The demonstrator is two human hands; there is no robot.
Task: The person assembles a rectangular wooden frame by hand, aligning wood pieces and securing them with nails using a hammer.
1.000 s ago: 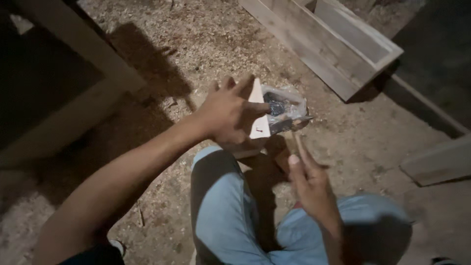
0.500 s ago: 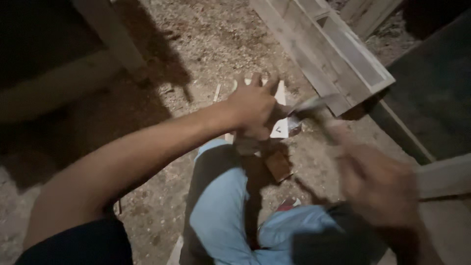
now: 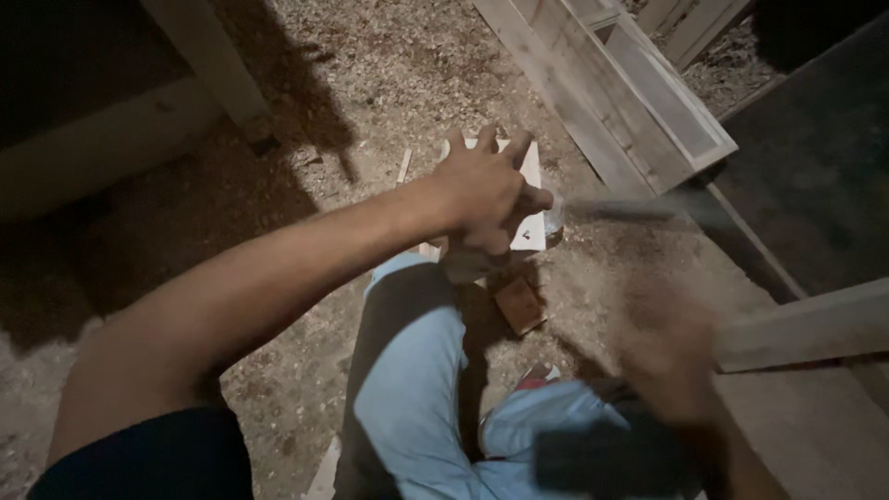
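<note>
Two hands are in view. The left hand (image 3: pixel 486 199) reaches forward with fingers spread and curled, pressing down on one pale, flat wooden board (image 3: pixel 530 199) that lies on the ground just beyond the person's knee; the fingertips rest along its far edge and the thumb bends over its right side. The right hand (image 3: pixel 671 347) is a blur at the lower right, closed around the handle of one blurred, dark, long tool (image 3: pixel 639 211) whose far end streaks just right of the board; what kind of tool it is cannot be told. One small transparent package (image 3: pixel 553 222) with a bluish sheen lies against the board's right edge, half hidden by the thumb. One small, brown, square wooden block (image 3: pixel 520 304) lies on the ground just below the board, beside the knee in light blue trousers (image 3: pixel 407 370). The ground (image 3: pixel 389 83) is packed earth strewn with sawdust and wood chips. One long, pale, open wooden frame (image 3: pixel 639 102) lies slantwise at the upper right, a thick pale wooden beam (image 3: pixel 102 130) stands at the upper left, and another pale plank (image 3: pixel 806 324) juts in from the right edge. The scene is dim, lit from above.
</note>
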